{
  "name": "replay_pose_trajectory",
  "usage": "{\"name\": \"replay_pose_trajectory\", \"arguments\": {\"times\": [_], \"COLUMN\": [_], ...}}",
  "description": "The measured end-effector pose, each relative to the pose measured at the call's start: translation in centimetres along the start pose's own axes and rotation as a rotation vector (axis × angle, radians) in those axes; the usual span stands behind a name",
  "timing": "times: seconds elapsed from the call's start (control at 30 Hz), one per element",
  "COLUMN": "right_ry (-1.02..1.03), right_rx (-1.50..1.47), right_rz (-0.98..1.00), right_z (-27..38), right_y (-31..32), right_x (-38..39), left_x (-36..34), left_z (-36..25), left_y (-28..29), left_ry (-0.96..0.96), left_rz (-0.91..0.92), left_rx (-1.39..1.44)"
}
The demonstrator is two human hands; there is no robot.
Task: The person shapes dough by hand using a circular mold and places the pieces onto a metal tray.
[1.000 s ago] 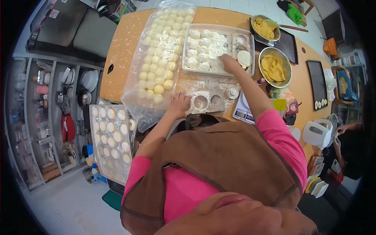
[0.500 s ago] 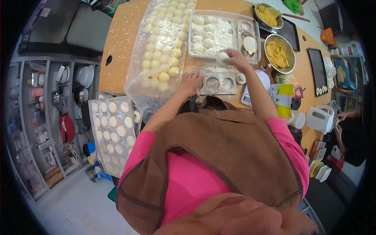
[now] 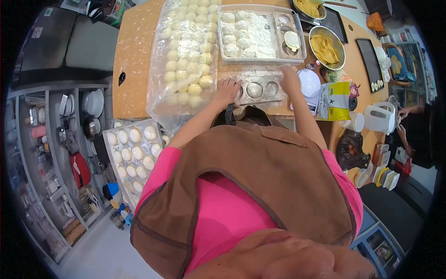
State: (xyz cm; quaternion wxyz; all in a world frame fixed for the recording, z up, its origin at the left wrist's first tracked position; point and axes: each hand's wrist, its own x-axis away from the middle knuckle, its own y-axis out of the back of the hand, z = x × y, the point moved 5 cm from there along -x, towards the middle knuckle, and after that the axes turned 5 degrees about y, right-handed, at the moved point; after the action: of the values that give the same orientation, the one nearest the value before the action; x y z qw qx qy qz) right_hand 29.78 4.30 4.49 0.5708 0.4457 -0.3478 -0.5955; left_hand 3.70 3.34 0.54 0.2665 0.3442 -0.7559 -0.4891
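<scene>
A floury wooden mould with round hollows lies at the near edge of the table. In its middle hollow sits a pale dough ball. My left hand rests at the mould's left end, fingers apart and holding nothing. By the right end is my right hand, whose fingers are too unclear to read. Beyond the mould stands a clear plastic tray holding white flour and rows of floured dough balls. A pale disc-shaped piece lies in the tray's right part.
Plastic film covers many yellow dough balls on the left. A tray of round dough pieces stands lower left. To the right are a bowl of yellow filling, a white scale and a yellow-white packet. Another person's hands show far right.
My right hand has come from the tray down to the mould's right end. The dough ball it held now sits in the middle hollow. My left hand stays at the mould's left end.
</scene>
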Motion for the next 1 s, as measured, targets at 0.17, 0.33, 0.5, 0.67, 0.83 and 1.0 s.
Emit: {"name": "replay_pose_trajectory", "arguments": {"times": [0.17, 0.33, 0.5, 0.67, 0.83, 1.0], "right_ry": [-0.125, -0.125, 0.027, 0.097, 0.104, 0.11], "right_rx": [0.144, 0.058, -0.165, -0.073, 0.026, 0.039], "right_rz": [0.236, 0.015, 0.273, 0.308, 0.317, 0.351], "right_z": [-3.6, -2.2, 4.4, 10.7, 10.3, 10.2], "right_y": [0.1, 1.9, -1.1, -2.1, -4.0, -4.9], "right_x": [1.8, 0.7, 2.2, 2.6, 3.0, 3.0], "left_x": [-0.6, -0.6, -0.7, -0.3, -0.5, -0.8], "left_z": [-0.2, 1.1, 0.3, 1.4, 0.8, 1.2], "left_y": [0.0, -1.3, 0.1, -1.9, -1.7, -2.5], "left_ry": [-0.028, -0.026, -0.039, -0.045, -0.014, -0.015], "left_rz": [0.038, 0.008, 0.059, -0.014, 0.042, -0.023], "left_rx": [0.018, -0.012, 0.046, -0.014, 0.015, -0.028]}}
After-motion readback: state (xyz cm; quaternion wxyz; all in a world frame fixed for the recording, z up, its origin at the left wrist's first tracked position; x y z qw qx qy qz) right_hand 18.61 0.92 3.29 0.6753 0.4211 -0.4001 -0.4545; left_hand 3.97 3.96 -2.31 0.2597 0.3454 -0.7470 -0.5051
